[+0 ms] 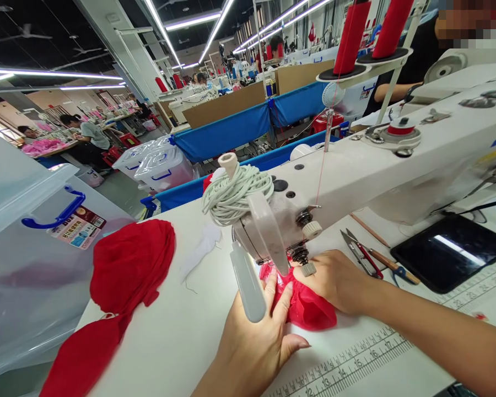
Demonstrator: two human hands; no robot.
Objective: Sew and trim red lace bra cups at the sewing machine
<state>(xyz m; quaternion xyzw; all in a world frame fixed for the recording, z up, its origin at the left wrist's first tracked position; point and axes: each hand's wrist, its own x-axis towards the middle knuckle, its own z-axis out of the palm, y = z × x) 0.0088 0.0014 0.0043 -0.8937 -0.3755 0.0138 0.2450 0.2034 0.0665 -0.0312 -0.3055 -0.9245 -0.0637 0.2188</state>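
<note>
A white sewing machine (380,160) stands across the table, its needle end toward me. Under that end lies a small red fabric piece (303,306). My left hand (254,342) lies flat on the table with fingers stretched out, the fingertips pressing the left side of the red piece. My right hand (334,278) rests on top of the same piece just right of the needle, fingers curled down onto the cloth. A lamp arm of the machine hides part of my left fingers.
A heap of red fabric pieces (124,270) lies at the table's left, beside a clear plastic bin (28,259). Snips (361,253) and a dark tablet (450,251) lie at the right. A ruler strip (355,358) runs along the front. Other people work at the far tables.
</note>
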